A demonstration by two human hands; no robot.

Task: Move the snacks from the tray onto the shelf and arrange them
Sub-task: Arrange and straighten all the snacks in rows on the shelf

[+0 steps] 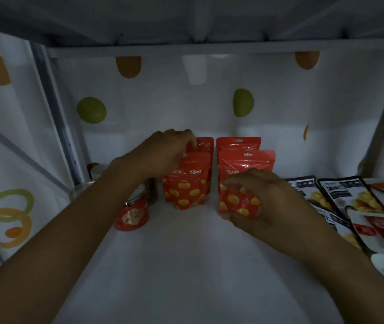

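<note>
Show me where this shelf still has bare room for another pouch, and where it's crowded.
Bare: the wide front of the shelf, in front of the red pouches; also the back right strip between those pouches and the black packets. Crowded: the left corner around the red jar, and the right edge, where the packets overlap.

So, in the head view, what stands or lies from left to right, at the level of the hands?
Red jar → left pouches → right pouches → black packs.
</note>
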